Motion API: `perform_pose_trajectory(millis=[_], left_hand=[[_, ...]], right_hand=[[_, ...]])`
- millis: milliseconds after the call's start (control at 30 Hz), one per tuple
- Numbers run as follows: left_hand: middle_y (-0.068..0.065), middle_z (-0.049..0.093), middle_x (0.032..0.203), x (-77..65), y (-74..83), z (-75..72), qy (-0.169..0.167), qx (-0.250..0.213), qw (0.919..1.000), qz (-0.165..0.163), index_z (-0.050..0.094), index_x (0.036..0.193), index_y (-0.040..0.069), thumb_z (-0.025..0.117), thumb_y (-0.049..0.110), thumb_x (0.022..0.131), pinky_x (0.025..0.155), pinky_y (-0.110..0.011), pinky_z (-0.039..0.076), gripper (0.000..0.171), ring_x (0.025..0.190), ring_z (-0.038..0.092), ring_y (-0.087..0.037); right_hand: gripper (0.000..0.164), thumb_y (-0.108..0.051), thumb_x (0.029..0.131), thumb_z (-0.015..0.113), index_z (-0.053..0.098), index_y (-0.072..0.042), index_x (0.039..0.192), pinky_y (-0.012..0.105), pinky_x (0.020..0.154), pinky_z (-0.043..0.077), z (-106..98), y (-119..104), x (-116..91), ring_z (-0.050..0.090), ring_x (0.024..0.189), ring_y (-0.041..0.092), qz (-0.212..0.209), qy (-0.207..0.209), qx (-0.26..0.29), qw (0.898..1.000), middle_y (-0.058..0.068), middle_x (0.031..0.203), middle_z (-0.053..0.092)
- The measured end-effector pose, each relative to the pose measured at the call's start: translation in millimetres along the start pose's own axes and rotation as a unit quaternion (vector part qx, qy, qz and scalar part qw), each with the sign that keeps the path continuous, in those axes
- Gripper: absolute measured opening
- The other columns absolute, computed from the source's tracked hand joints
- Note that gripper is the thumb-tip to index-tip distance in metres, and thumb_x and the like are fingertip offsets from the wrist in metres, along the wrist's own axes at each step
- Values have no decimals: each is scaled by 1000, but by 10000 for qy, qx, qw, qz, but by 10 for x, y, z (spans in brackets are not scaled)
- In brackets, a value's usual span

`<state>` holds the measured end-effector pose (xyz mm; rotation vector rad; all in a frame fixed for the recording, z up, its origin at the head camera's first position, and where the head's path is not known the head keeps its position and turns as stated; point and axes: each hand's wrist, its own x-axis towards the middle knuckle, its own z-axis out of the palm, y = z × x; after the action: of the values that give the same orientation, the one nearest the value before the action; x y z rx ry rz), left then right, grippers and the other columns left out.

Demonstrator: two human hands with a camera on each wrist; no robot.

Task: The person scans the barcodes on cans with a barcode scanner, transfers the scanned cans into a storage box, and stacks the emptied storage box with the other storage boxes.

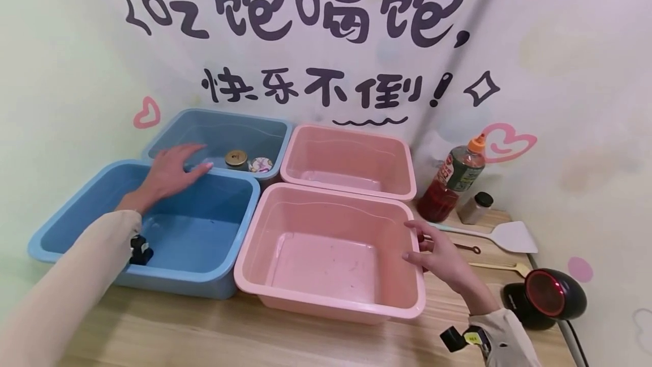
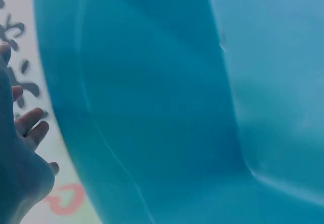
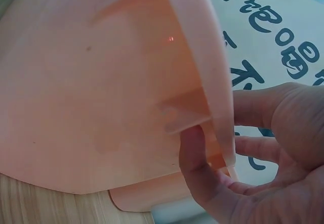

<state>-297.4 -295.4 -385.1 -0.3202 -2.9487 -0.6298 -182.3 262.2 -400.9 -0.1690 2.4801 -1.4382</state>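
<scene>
My left hand (image 1: 170,174) reaches over the front blue tub (image 1: 188,242), its fingers spread and holding nothing. Its fingertips overlap the back blue tub (image 1: 214,129) in the head view, left of a gold-lidded jar (image 1: 236,158) and a round patterned item (image 1: 262,165) inside that tub. In the left wrist view, the hand (image 2: 28,153) shows at the left edge with loosely bent fingers. My right hand (image 1: 440,256) grips the right rim of the front pink tub (image 1: 326,265). Fingers and thumb curl around that rim (image 3: 215,82) in the right wrist view.
Behind the front pink tub stands another pink tub (image 1: 351,157). To the right are a red sauce bottle (image 1: 450,180), a black-capped shaker (image 1: 476,208), a white spatula (image 1: 511,237), other long-handled utensils and a black device (image 1: 550,296). A lettered wall hanging (image 1: 326,55) covers the back.
</scene>
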Motion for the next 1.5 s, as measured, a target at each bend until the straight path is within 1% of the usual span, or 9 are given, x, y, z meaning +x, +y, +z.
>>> perform_pose_trajectory(millis=[167,367,500,633,833,1000,1133,1267,1500], left_hand=[[-30,36,154,-43,353,-30,126,-21,9989,443,49,144,1,60,40,97,115,-73,14,62,144,27,-51],[-28,35,156,12,705,-150,-175,-1,9967,788,53,142,3,62,36,96,114,-71,22,57,145,28,-50],[-27,35,157,54,875,-219,-443,-224,9962,716,52,143,4,62,34,98,113,-69,28,55,145,31,-49],[-26,39,154,-2,1075,-238,-815,-580,9932,599,52,143,3,63,31,97,111,-68,33,54,143,35,-47],[-24,51,146,-211,1367,-88,-1424,-1171,9813,554,55,140,5,67,31,95,100,-61,48,54,132,49,-45],[-22,56,141,-378,1551,40,-1926,-1471,9689,492,58,136,4,70,29,93,89,-51,57,51,126,53,-44],[-22,55,138,-445,1644,132,-2150,-1589,9626,431,59,135,5,73,26,90,84,-46,59,52,124,55,-44],[-23,52,137,-513,1769,204,-2277,-1593,9601,304,58,135,6,77,23,85,80,-43,60,56,121,56,-41],[-20,55,124,-550,1874,343,-2571,-1775,9499,-37,55,137,3,81,17,81,70,-33,58,63,101,60,-27]], right_hand=[[70,-6,87,74,40,-2,147,38,62,61,-23,6,-20,66,90,25,29,-10,-30,10000,28,119,55],[69,-6,87,73,40,-2,147,40,63,62,-69,35,-34,70,98,29,112,34,20,9999,32,128,56],[68,-5,87,73,40,-2,147,41,64,62,-82,61,-48,69,100,30,98,12,62,9999,32,130,52],[69,-5,87,74,41,-1,147,41,63,62,-100,81,-78,69,102,32,62,35,48,10000,32,131,50],[69,-7,87,74,41,-1,147,40,64,62,-187,93,-139,68,105,37,124,100,-106,9998,31,134,48],[71,-10,87,76,40,-1,148,41,64,62,-268,133,-168,68,105,35,138,-15,-13,9999,32,136,45],[72,-11,88,76,39,-1,149,41,64,62,-319,176,-187,68,104,34,174,-42,39,9998,33,139,43],[72,-11,88,75,38,-1,149,41,64,62,-378,221,-218,68,105,35,152,-64,47,9999,34,139,42],[73,-10,89,74,35,0,150,41,63,62,-431,258,-235,68,105,34,79,-163,128,9998,37,140,42]])
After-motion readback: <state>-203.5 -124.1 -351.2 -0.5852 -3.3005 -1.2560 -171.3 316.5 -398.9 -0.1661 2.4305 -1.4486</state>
